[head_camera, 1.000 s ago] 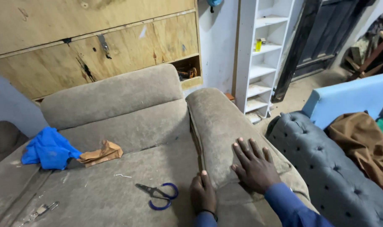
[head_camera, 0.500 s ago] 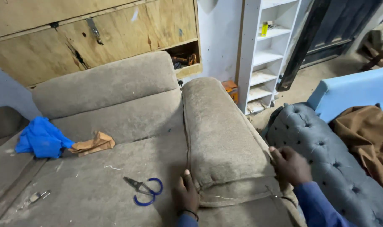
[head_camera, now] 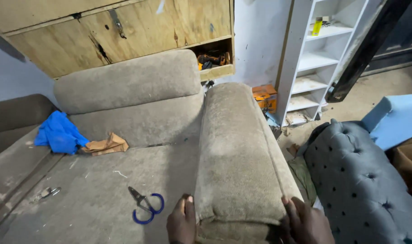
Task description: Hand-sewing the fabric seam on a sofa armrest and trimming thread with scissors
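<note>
A beige fabric sofa armrest (head_camera: 239, 153) runs away from me along the right side of the sofa seat (head_camera: 102, 190). My left hand (head_camera: 182, 222) presses against the armrest's near left corner. My right hand (head_camera: 305, 222) grips its near right corner. Both hands hold the front end of the armrest between them. Blue-handled scissors (head_camera: 145, 206) lie on the seat just left of my left hand.
A blue cloth (head_camera: 59, 133) and a crumpled brown paper (head_camera: 105, 144) lie by the backrest (head_camera: 129, 81). A small metal tool (head_camera: 47, 193) sits at the left. A grey tufted sofa piece (head_camera: 359, 176) stands right, a white shelf unit (head_camera: 314, 58) behind it.
My right hand slid off the top of the armrest to its near right corner. My left hand stayed at the near left corner. The view moved closer over the armrest.
</note>
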